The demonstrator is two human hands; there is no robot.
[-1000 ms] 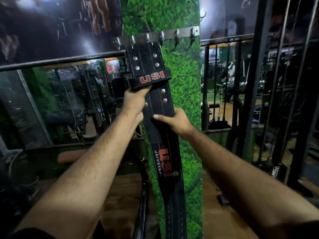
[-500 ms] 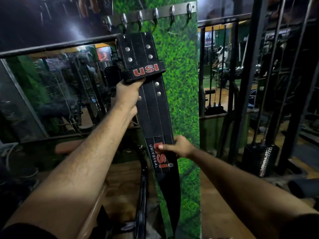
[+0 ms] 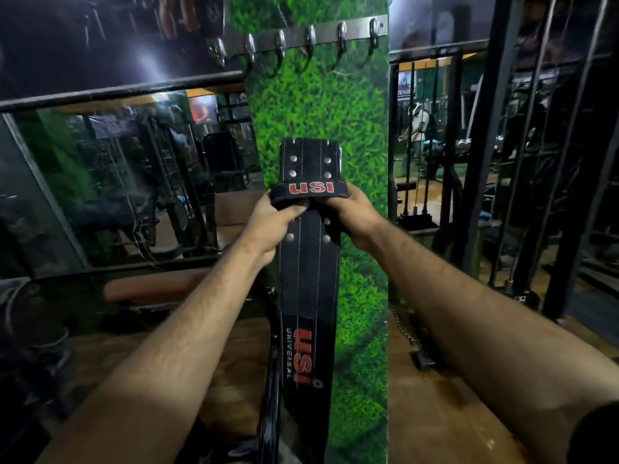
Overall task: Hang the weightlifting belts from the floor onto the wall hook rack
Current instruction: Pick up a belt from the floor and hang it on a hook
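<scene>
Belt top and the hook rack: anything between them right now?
Nothing. In the head view, only bare green grass-print panel lies between the belt, gripped by left hand and right hand, and the hook rack.

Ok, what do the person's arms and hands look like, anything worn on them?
Both forearms are bare and hairy. The left hand and right hand show no gloves, rings or watch. A dark sleeve edge shows at the right upper arm, bottom corner.

Single head-worn wide-angle view, facing forward and slightly down along both forearms. Close range: left hand (image 3: 273,222) and right hand (image 3: 355,214) mid-frame before green pillar (image 3: 318,102); hook rack (image 3: 321,31) near top edge; edges bowed.
</scene>
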